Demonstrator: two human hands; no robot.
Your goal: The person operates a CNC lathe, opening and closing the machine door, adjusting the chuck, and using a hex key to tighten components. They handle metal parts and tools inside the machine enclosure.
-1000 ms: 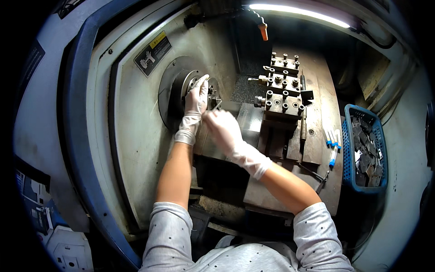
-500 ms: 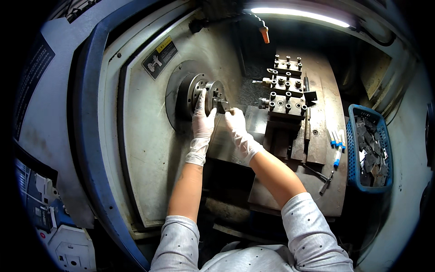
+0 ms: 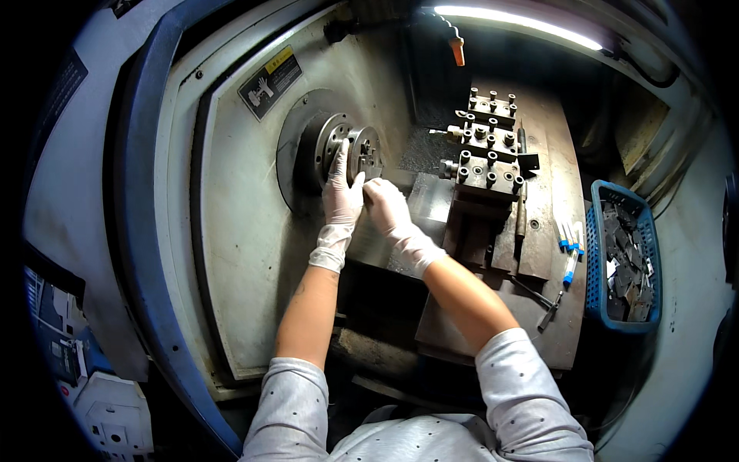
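Observation:
My left hand [image 3: 340,196], in a white glove, grips the metal chuck [image 3: 362,140] on the round spindle flange [image 3: 325,129], its fingers reaching up along the chuck's side. My right hand [image 3: 385,208], also gloved, is closed just right of it, below the chuck's front face. Whatever the right fingers hold is hidden behind them.
At the right stand tool posts [image 3: 486,173] with bolts on the steel slide [image 3: 558,316]. Blue-capped tubes [image 3: 570,262] and a T-handle tool [image 3: 549,312] lie on it. A blue basket [image 3: 654,262] holds dark metal pieces. An orange coolant nozzle [image 3: 458,50] hangs above.
Since a second ago my left hand has shifted lower on the chuck. In the last half second my right hand has moved up and left, closer to the left hand.

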